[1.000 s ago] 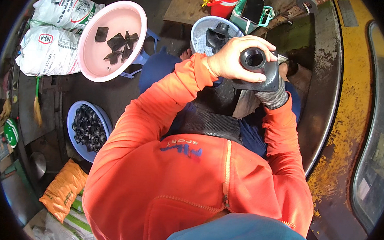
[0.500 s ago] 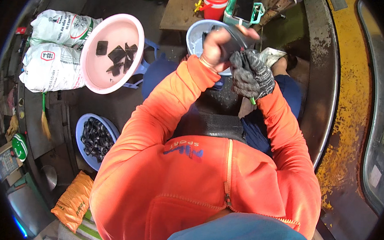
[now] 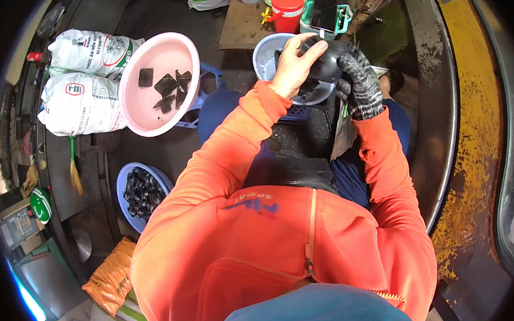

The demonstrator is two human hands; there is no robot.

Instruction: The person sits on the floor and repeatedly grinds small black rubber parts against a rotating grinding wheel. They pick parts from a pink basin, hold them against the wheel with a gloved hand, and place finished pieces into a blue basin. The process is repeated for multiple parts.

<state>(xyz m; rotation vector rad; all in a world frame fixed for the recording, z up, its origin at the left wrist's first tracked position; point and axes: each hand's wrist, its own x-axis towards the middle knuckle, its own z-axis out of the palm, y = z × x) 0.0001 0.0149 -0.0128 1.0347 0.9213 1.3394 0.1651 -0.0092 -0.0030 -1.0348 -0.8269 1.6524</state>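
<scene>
My bare left hand grips a smooth, dark, rounded rubber-like piece, thumb on top. At its right side is my right hand, in a grey and black knitted glove, its fingers curled against the piece. A slim green handle end shows below the gloved fingers; the rest of that tool is hidden in the hand. Beneath both hands stands a light blue basin with black pieces in it, partly covered by my left hand and the piece.
To the left, a pink basin with flat dark pieces rests on a blue plastic stool. A blue basin of black parts stands nearer. White sacks lie far left. Ahead, a red jug and a phone sit by a wooden board.
My hands have turned the black piece, and its rounded face now shows. The gloved right hand has moved up and slightly right. The whole view has shifted a little.
</scene>
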